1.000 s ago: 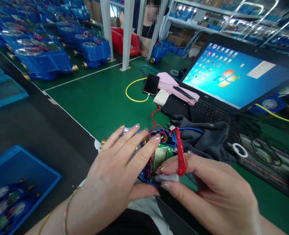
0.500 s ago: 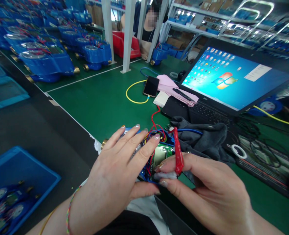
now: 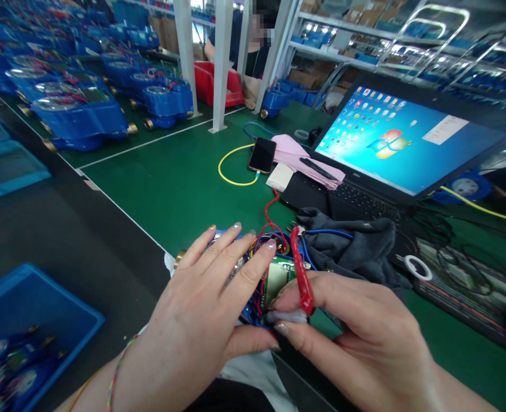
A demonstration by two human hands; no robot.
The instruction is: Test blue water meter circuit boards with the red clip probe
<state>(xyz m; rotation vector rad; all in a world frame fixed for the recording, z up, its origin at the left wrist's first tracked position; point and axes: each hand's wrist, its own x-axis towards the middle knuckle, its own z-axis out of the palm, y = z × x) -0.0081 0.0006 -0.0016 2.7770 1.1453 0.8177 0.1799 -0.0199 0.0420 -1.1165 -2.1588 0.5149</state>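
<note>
A blue meter with a green circuit board (image 3: 277, 276) and coloured wires sits at the front edge of the green table. My left hand (image 3: 205, 292) lies over the meter's left part, fingers spread on it and thumb along its near side. Between thumb and fingers, my right hand (image 3: 351, 326) pinches a greyish-white piece (image 3: 288, 316) at the near right edge of the board. A red-wrapped tool or cable (image 3: 301, 272) rises from beside those fingertips; its lower end is partly hidden. Thin red wires run from the meter to a small white block (image 3: 280, 177).
Behind are a phone (image 3: 262, 155), pink cloth (image 3: 291, 151) and laptop (image 3: 390, 137). Dark cloth (image 3: 351, 243) and a white ring (image 3: 418, 267) lie right. Several blue meters (image 3: 81, 117) stand back left, a blue bin (image 3: 42, 303) below. A person (image 3: 259, 51) is beyond the posts.
The red-wrapped piece has tilted, its top shifting left. Both hands keep nearly the same hold, and the whole view has shifted slightly.
</note>
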